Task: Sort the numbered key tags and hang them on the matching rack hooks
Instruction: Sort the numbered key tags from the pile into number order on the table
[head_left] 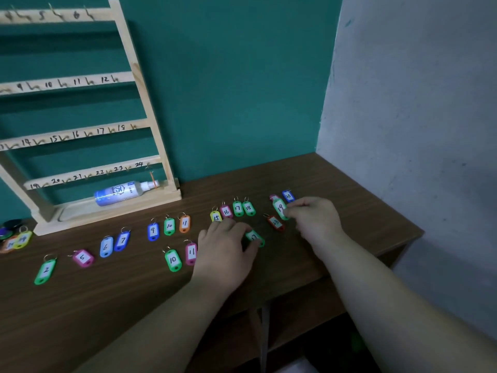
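Note:
Several coloured numbered key tags lie in rows on the brown desk. My left hand pinches a green tag between thumb and fingers, close to the desk. My right hand pinches the lower end of a green tag marked 19. A red tag lies between the two hands, and a blue tag 23 lies behind the right hand. Tags 15 to 18 form a row just beyond my left hand. The wooden rack with numbered hooks stands at the back left, its hooks bare.
A white spray bottle lies on the rack's base. Tags 9, 10, 11 and lower numbers spread leftward across the desk; a small pile of tags sits at the far left edge. A grey wall bounds the right.

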